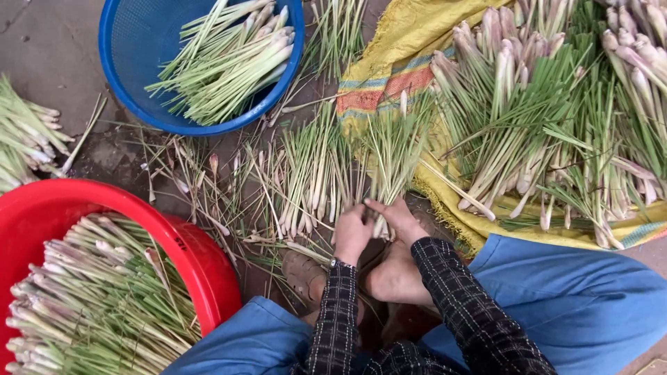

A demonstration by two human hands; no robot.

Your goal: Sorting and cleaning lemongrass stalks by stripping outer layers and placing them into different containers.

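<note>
**Two hands gathering lemongrass stalks on the ground**

We look down from a head camera at a person crouched on a bare floor [55, 48], in blue trousers and dark checked sleeves. Our left hand [352, 232] is closed around the base ends of a small bundle [389, 156] of lemongrass stalks. Our right hand [396, 217] touches it from the other side, fingers curled over the same pale ends. Both hands press the stalks together, which keeps the cut ends level and the green tips fanned away from us.

The bundle lies on the floor just in front of the feet, between the loose stalks [306, 173] to its left and a yellow sack [396, 48] to its right. A large heap [556, 118] of untrimmed lemongrass rests on that sack, off the dirt.

A blue basket [121, 83] at the top holds neat, pale stalks. A red tub [201, 257] at lower left is packed with more, their ends all pointing one way. A further pile [21, 139] sits at the left edge.
</note>
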